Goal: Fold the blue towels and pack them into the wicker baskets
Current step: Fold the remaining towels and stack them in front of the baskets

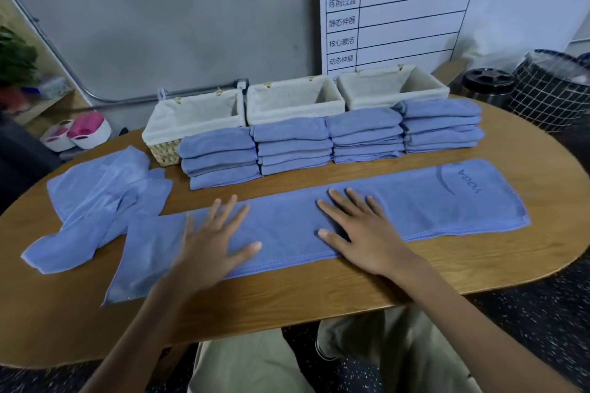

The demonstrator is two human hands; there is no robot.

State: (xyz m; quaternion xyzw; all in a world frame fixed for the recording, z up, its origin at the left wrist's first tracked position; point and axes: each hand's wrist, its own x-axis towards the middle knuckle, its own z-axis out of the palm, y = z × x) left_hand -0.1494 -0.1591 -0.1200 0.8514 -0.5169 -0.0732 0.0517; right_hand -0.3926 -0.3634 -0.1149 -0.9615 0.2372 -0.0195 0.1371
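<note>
Along the tabletop's [479,268] near edge, a long blue towel [415,204] lies flat; the left hand [212,238] and right hand [362,230] press on it, palms down, fingers spread, gripping nothing. Four stacks of folded towels [332,143] sit before three lined wicker baskets [295,99] at the far edge; a crumpled towel [95,201] lies at the left end.

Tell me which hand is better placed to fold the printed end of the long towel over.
Right hand: it lies flat on the long towel nearer the printed end; the left hand is farther off.
</note>
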